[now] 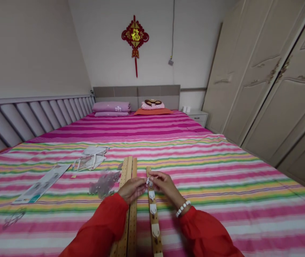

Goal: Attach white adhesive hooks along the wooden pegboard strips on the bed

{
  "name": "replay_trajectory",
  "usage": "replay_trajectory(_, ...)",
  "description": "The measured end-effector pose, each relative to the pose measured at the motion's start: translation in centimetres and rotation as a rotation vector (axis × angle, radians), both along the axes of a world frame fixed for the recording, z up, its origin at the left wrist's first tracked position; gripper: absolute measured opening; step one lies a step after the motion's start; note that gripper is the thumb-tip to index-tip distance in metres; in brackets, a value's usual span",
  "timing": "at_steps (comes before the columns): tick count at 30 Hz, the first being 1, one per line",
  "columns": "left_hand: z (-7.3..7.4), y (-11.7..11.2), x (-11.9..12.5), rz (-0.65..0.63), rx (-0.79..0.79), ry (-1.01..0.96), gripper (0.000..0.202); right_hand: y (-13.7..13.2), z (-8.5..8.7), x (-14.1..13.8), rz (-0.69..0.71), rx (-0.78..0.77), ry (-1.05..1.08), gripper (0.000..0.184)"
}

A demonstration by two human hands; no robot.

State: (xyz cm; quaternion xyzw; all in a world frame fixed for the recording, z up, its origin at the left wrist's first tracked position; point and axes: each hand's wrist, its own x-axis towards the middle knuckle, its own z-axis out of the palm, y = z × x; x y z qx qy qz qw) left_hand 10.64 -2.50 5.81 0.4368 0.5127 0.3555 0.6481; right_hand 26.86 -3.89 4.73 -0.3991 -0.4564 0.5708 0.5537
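Over the far part of a narrow wooden strip with holes (pixel 153 219), both of my hands meet at a small white hook (pixel 148 182). My left hand (pixel 133 189) pinches it from the left with the fingers closed. From the other side, my right hand (pixel 164 184) grips it between thumb and fingertips. Several white hooks, such as this square-backed one (pixel 153 208), sit in a row along the strip towards me. Left of it lie longer perforated wooden strips (pixel 132 214), side by side, partly covered by my left hand and sleeve.
A clear plastic bag with small parts (pixel 104 184) lies left of the strips. Farther left are a long flat package (pixel 42 184), crumpled white packaging (pixel 92 158) and a thin wire-like loop (pixel 15 217). Everything rests on a striped bedspread (pixel 222 171); a wardrobe (pixel 265 82) stands to the right.
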Motion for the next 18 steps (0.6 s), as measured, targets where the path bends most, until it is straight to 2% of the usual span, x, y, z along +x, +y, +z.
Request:
replay_trajectory(2,0.1,0.1,0.4,-0.015,-0.03,-0.062,0.03,0.1,-0.2,0.3,0.009,0.0,-0.009,0.033)
replay_trajectory(6,0.8,0.6,1.0,0.067,-0.042,-0.116,0.034,0.1,-0.9,0.5,-0.025,-0.044,0.085,0.032)
replay_trajectory(8,1.0,0.8,1.2,0.09,0.023,-0.112,0.036,0.1,-1.1,0.2,-0.057,-0.071,0.156,0.033)
replay_trajectory(13,1.0,1.0,1.9,0.123,0.319,-0.005,0.04,0.6,-1.8,-0.6,-0.09,-0.143,0.278,0.037)
replay_trajectory(18,0.4,0.9,2.5,0.122,0.408,0.019,0.049,1.3,-1.9,-0.6,-0.078,-0.173,0.347,0.032)
